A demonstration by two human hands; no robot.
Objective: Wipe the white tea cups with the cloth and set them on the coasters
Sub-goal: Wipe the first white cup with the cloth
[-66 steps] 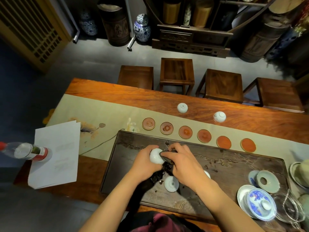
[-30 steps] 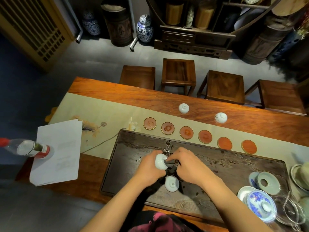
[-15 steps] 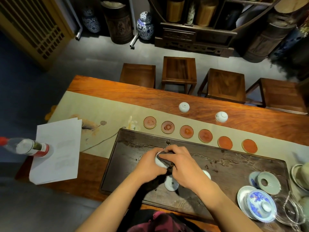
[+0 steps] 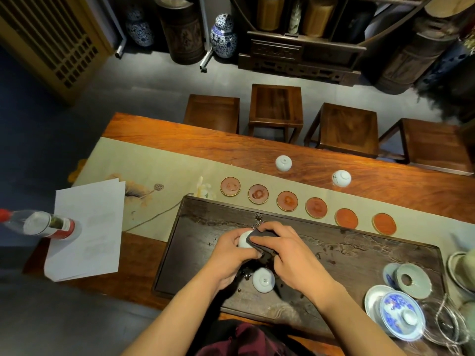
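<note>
Dark wood fills the scene from the head camera: a long wooden table (image 4: 257, 152) is crossed by a pale runner (image 4: 159, 165), and a dark tea tray (image 4: 359, 255) is set at the near edge. Over the tray's middle, a white tea cup (image 4: 243, 238) is gripped in the left hand (image 4: 228, 255), fingers curled round its side. Against that cup a dark cloth (image 4: 259, 241) is pressed by the right hand (image 4: 288, 255), whose fingers are bent over the fabric and pinch it. Just below the hands, a second white cup (image 4: 263, 280) is seen upside down on the tray. Beyond the tray, six round coasters (image 4: 287, 200) are lined up on the runner, all bare. Further back, two more white cups (image 4: 283, 163) are left on the bare wood, well apart from each other. At the left, sheets of paper (image 4: 84, 227) are weighted by a plastic bottle (image 4: 38, 223). At the right end, a blue-and-white lidded bowl (image 4: 401, 317) and a pale ring-shaped lid (image 4: 413, 280) are noted. Four wooden stools (image 4: 275, 104) are ranged behind the table.
</note>
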